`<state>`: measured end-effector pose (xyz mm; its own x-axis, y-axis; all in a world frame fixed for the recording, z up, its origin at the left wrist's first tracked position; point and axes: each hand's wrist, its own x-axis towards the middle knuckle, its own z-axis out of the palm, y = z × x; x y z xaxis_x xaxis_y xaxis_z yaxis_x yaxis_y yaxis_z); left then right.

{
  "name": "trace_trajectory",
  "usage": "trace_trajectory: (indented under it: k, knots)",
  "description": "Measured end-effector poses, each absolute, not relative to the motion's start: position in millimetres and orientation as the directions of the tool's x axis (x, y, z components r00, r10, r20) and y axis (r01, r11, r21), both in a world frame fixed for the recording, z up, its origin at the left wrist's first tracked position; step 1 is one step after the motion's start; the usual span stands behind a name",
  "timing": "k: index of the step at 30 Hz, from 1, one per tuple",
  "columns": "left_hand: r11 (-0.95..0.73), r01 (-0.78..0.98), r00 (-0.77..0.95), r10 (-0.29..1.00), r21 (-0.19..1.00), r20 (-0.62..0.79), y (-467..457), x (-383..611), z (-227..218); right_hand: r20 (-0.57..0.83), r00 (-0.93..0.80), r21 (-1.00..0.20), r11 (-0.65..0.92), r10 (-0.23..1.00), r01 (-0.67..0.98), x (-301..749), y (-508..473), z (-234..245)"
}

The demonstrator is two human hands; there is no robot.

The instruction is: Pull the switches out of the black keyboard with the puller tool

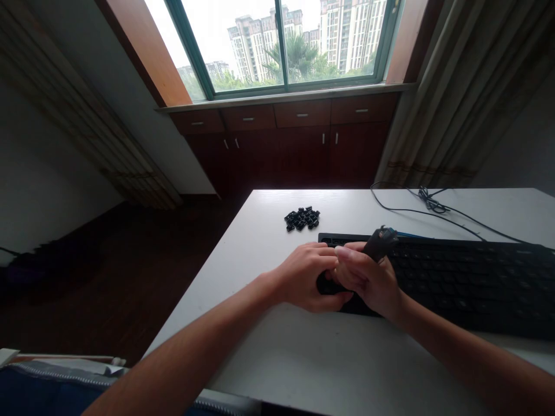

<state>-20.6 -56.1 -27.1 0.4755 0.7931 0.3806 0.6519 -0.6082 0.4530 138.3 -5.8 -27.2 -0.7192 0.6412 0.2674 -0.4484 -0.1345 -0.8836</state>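
A black keyboard (459,283) lies on the white table, its left end under both hands. My left hand (306,277) grips that end, with the fingers over the top and the thumb along the near edge. Held in my right hand (368,277) is a dark-handled tool (379,244), its thick end pointing up and to the right. The tool's working end is hidden by the fingers, so its exact kind cannot be made out. Beyond my left hand sits a small heap of black keycaps (302,219).
A black cable (429,202) lies coiled and trailing behind the keyboard on the white table (243,271). The table's left edge drops to a dark floor (130,260). Past the far edge stand a reddish-brown cabinet (299,150) and a window.
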Motion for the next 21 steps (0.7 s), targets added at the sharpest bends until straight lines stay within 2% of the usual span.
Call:
trace_trajectory:
  k: [4, 11, 16, 19, 21]
  knots:
    - [-0.572, 0.685, 0.469, 0.82, 0.451, 0.329, -57, -22, -24, 0.268, -0.753, -0.891, -0.143, 0.601, -0.431, 140, -3, -27]
    - [-0.623, 0.596, 0.459, 0.782, 0.506, 0.422, -56, -23, -31, 0.273, -0.764, -0.915, -0.088, 0.585, -0.394, 140, -3, -17]
    - [-0.591, 0.614, 0.455, 0.806, 0.523, 0.378, -55, -24, -31, 0.367, -0.657, -0.93, 0.269, 0.658, -0.251, 145, -13, -20]
    - [-0.582, 0.628, 0.46, 0.813, 0.516, 0.357, -55, -24, -32, 0.474, -0.611, -0.863, 0.473, 0.634, -0.178, 150, -9, -21]
    - [-0.58, 0.64, 0.454, 0.815, 0.504, 0.361, -55, -23, -33, 0.561, -0.59, -0.772, 0.624, 0.581, -0.12, 154, -2, -20]
